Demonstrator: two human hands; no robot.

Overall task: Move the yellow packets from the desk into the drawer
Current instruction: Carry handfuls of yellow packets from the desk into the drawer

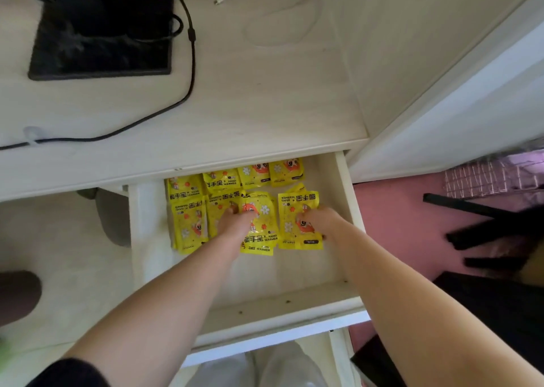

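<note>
Several yellow hand-warmer packets (188, 218) lie flat in rows inside the open white drawer (282, 304), toward its back. My left hand (235, 220) rests on a packet (262, 227) in the middle of the front row, fingers curled over it. My right hand (321, 218) lies on the rightmost front packet (294, 210), fingertips on its face. Whether either hand pinches its packet is hidden by the fingers. No yellow packet shows on the desk top (265, 106).
A black monitor base (103, 42) and black cable (188, 71) sit on the desk's left; a white cable (282, 12) lies at the back. White cabinet wall (441, 121) to the right. Dark chair parts (485, 230) stand on the pink floor.
</note>
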